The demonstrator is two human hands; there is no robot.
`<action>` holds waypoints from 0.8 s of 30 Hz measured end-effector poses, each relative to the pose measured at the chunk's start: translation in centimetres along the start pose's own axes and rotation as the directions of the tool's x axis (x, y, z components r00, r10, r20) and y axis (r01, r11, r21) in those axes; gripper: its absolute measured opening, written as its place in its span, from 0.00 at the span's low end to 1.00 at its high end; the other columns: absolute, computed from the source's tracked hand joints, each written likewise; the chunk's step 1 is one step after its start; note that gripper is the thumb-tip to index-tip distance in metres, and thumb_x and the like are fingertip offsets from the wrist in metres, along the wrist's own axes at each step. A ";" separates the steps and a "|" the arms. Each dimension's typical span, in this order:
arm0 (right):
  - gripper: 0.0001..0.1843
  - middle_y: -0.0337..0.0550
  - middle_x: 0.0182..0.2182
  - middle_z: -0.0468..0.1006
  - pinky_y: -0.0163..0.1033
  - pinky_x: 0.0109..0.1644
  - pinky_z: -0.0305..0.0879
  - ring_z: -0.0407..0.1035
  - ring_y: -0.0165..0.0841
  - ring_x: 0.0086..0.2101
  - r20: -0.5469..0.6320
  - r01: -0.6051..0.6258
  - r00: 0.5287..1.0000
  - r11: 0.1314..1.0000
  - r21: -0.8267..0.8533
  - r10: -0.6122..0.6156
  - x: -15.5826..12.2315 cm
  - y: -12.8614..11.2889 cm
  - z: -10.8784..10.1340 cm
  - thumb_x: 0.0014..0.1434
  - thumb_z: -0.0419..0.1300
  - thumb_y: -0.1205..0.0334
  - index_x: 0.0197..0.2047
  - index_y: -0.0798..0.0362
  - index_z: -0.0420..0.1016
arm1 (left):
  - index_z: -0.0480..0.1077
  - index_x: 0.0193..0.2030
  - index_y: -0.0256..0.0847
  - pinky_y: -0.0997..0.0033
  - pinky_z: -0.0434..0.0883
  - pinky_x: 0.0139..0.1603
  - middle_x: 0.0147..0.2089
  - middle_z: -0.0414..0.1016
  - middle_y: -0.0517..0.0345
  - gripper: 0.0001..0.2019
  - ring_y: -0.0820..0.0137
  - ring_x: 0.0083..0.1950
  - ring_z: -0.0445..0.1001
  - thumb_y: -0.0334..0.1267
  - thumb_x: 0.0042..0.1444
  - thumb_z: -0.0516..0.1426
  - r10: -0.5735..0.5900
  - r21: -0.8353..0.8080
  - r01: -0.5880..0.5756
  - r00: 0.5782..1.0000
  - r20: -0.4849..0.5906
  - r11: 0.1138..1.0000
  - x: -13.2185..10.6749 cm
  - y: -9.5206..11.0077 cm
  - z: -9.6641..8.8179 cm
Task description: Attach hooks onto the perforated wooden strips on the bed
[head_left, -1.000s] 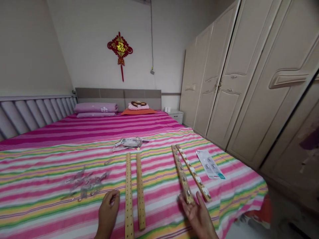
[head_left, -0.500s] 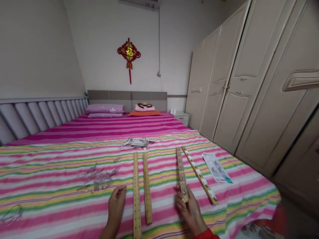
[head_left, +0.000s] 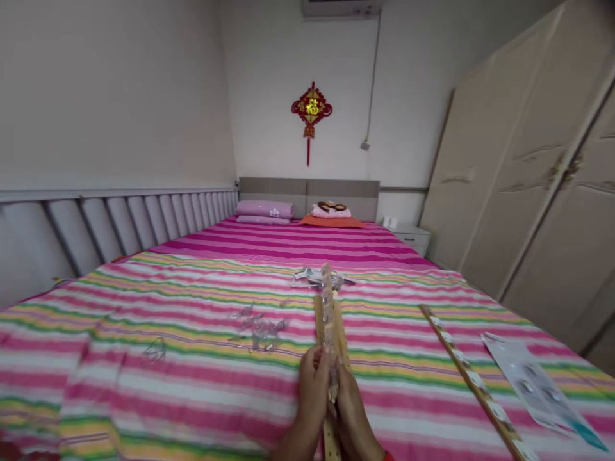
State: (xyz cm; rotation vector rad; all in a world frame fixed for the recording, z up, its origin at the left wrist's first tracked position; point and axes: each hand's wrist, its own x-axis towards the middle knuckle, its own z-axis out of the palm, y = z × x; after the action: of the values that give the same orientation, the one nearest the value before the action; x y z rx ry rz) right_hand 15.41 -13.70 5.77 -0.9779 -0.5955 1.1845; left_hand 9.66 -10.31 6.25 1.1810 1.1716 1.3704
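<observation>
My left hand (head_left: 311,390) and my right hand (head_left: 352,410) are together low in the middle, both closed around a wooden strip with metal fittings (head_left: 328,314). The strip is raised and points away from me over two plain wooden strips (head_left: 341,339) lying on the striped bedspread (head_left: 192,358). Another wooden strip with white fittings (head_left: 468,371) lies on the bed to the right, apart from my hands.
A printed plastic packet (head_left: 533,384) lies at the far right by the bed's edge. Small clear bags and metal hooks (head_left: 257,330) lie left of centre, with more packets (head_left: 314,277) further back. Wardrobe doors (head_left: 552,192) stand on the right, a padded wall panel (head_left: 120,221) on the left.
My right hand lifted the fitted strip off the bed and brought it to the middle; my left hand joined it on the strip. The view swung to the left.
</observation>
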 end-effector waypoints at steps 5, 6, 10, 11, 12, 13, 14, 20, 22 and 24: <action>0.27 0.46 0.32 0.80 0.41 0.46 0.65 0.72 0.39 0.38 0.130 0.188 0.979 0.931 -0.314 -0.154 2.2 0.5 3.1 0.47 0.60 0.35 0.32 0.53 0.79 | 0.68 0.29 0.42 0.67 0.68 0.38 0.30 0.73 0.53 0.21 0.65 0.35 0.72 0.59 0.53 0.49 0.046 0.072 -0.037 0.992 -0.120 0.997 3.1 0.0 -2.5; 0.27 0.46 0.31 0.80 0.41 0.45 0.65 0.72 0.40 0.37 0.163 0.209 0.973 0.915 -0.346 -0.161 2.6 0.6 3.8 0.48 0.58 0.35 0.31 0.53 0.79 | 0.67 0.28 0.42 0.67 0.68 0.37 0.29 0.72 0.54 0.21 0.66 0.33 0.71 0.58 0.53 0.49 0.056 0.084 -0.045 0.989 -0.140 0.995 3.7 0.1 -3.2; 0.28 0.41 0.22 0.75 0.39 0.32 0.64 0.68 0.35 0.26 0.249 0.244 0.957 0.879 -0.411 -0.150 3.4 1.7 6.3 0.50 0.55 0.33 0.27 0.52 0.75 | 0.61 0.23 0.44 0.70 0.65 0.29 0.22 0.64 0.60 0.21 0.69 0.26 0.65 0.59 0.54 0.47 0.064 0.088 -0.046 0.976 -0.209 0.995 5.7 0.3 -5.7; 0.29 0.38 0.19 0.72 0.38 0.28 0.62 0.65 0.33 0.22 0.262 0.225 0.957 0.882 -0.413 -0.121 3.5 1.9 6.9 0.50 0.53 0.32 0.25 0.52 0.73 | 0.60 0.22 0.44 0.70 0.63 0.26 0.20 0.62 0.62 0.22 0.71 0.23 0.63 0.60 0.53 0.46 0.038 0.075 -0.022 0.975 -0.221 0.997 6.1 0.2 -6.4; 0.30 0.36 0.15 0.68 0.38 0.25 0.59 0.62 0.32 0.19 0.276 0.198 0.957 0.889 -0.414 -0.085 3.7 2.0 7.5 0.49 0.52 0.30 0.22 0.51 0.70 | 0.59 0.22 0.44 0.71 0.62 0.24 0.19 0.60 0.63 0.22 0.71 0.21 0.61 0.60 0.53 0.46 0.009 0.061 0.005 0.973 -0.231 0.998 6.6 0.2 -7.2; 0.31 0.34 0.13 0.65 0.37 0.22 0.56 0.59 0.30 0.17 0.293 0.168 0.955 0.894 -0.414 -0.044 3.9 2.1 8.0 0.49 0.50 0.29 0.21 0.51 0.68 | 0.59 0.22 0.44 0.72 0.60 0.22 0.19 0.59 0.64 0.22 0.72 0.20 0.60 0.60 0.53 0.45 -0.012 0.050 0.025 0.970 -0.242 0.998 7.1 0.1 -8.0; 0.32 0.33 0.11 0.62 0.36 0.21 0.54 0.57 0.29 0.15 0.308 0.137 0.951 0.899 -0.415 -0.003 4.0 2.2 8.4 0.49 0.49 0.28 0.19 0.50 0.66 | 0.58 0.22 0.44 0.72 0.60 0.21 0.18 0.59 0.65 0.22 0.73 0.19 0.60 0.59 0.54 0.45 -0.016 0.053 0.031 0.965 -0.263 0.998 7.7 0.2 -8.9; 0.36 0.32 0.08 0.60 0.34 0.15 0.43 0.50 0.27 0.10 0.283 -0.076 0.935 0.901 -0.428 0.213 4.2 2.9 8.6 0.46 0.46 0.25 0.25 0.52 0.69 | 0.57 0.19 0.43 0.71 0.61 0.26 0.18 0.62 0.61 0.17 0.70 0.24 0.64 0.47 0.55 0.45 0.204 0.435 0.024 0.859 -0.469 0.900 12.4 1.2 -16.0; 0.37 0.31 0.08 0.60 0.34 0.14 0.40 0.48 0.26 0.09 0.289 -0.104 0.927 0.903 -0.416 0.240 4.1 3.3 8.1 0.47 0.45 0.25 0.28 0.54 0.71 | 0.60 0.19 0.43 0.69 0.62 0.30 0.19 0.64 0.59 0.15 0.67 0.27 0.66 0.44 0.54 0.47 0.214 0.469 0.039 0.854 -0.474 0.882 14.0 1.7 -18.1; 0.38 0.30 0.08 0.60 0.33 0.14 0.38 0.46 0.25 0.09 0.292 -0.110 0.924 0.903 -0.415 0.247 4.0 3.8 7.5 0.48 0.45 0.25 0.30 0.54 0.71 | 0.64 0.22 0.42 0.67 0.64 0.36 0.24 0.70 0.55 0.11 0.64 0.33 0.70 0.41 0.51 0.51 0.229 0.484 0.034 0.850 -0.474 0.874 15.2 2.0 -19.3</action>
State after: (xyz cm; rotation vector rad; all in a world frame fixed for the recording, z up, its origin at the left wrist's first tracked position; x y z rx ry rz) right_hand 8.61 -7.34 5.71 -1.1956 -1.0680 1.4486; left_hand -10.99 3.01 8.13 1.2527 1.9516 1.5913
